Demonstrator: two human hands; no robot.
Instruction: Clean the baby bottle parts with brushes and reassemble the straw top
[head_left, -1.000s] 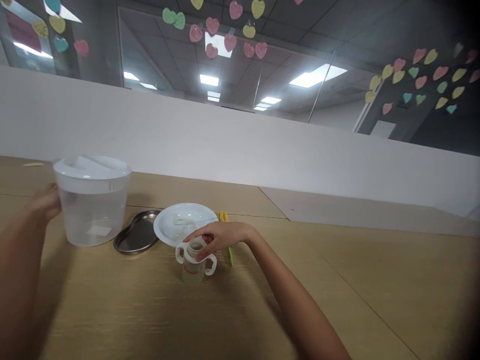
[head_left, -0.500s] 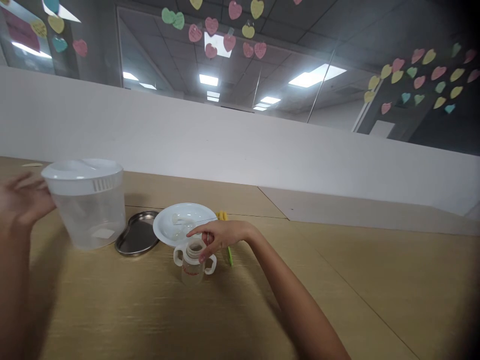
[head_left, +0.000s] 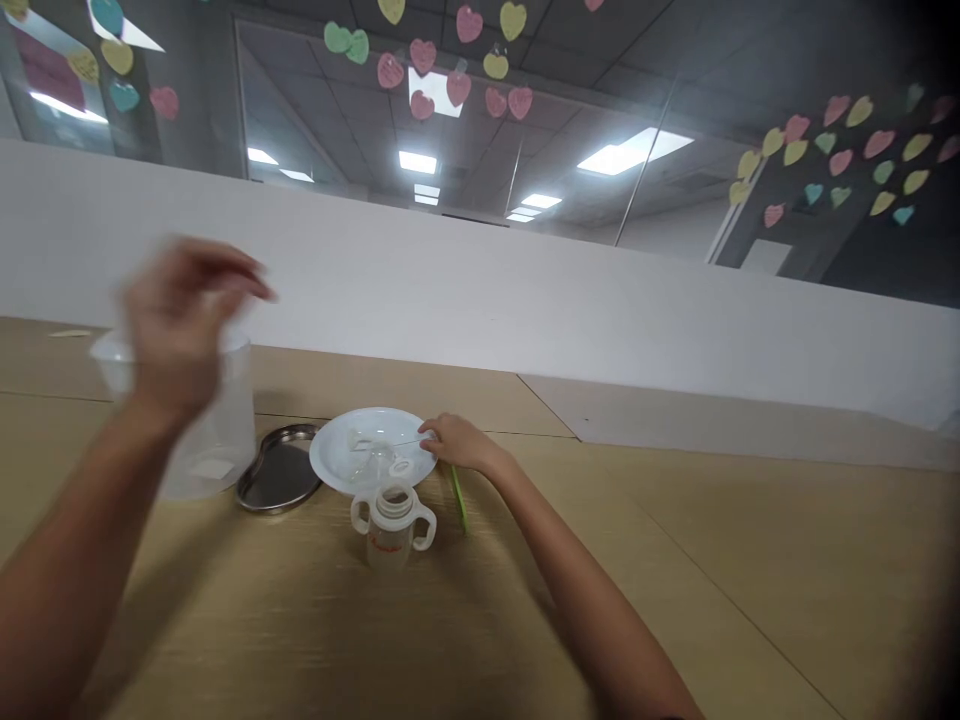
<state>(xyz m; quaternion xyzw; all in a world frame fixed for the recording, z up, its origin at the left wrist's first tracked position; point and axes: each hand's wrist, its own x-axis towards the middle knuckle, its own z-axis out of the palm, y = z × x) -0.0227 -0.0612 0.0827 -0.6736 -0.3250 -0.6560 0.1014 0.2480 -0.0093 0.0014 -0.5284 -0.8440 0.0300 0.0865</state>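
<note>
My left hand (head_left: 176, 330), smeared by motion, is raised in front of a clear plastic bucket (head_left: 236, 410) and hides part of it. My right hand (head_left: 457, 440) has its fingers drawn together at the right rim of a white bowl (head_left: 326, 470); whether they grip anything is hidden. A thin wire (head_left: 409, 442) runs from the fingertips into the bowl, where clear and white parts (head_left: 375, 460) lie. A green stick (head_left: 458, 500) extends below the hand. In front of the bowl, a two-handled baby bottle (head_left: 391, 530) stands upright, its neck uncovered.
A kidney-shaped steel tray (head_left: 279, 475) lies between bucket and bowl. A flat pale piece (head_left: 70, 333) rests at the table's far left. Behind the wooden table (head_left: 712, 560) rises a white wall (head_left: 450, 290) topped by glass with heart-shaped notes.
My left hand has moved up and right from the bucket's left side to in front of it. My right hand has left the bottle and shifted to the bowl's right rim.
</note>
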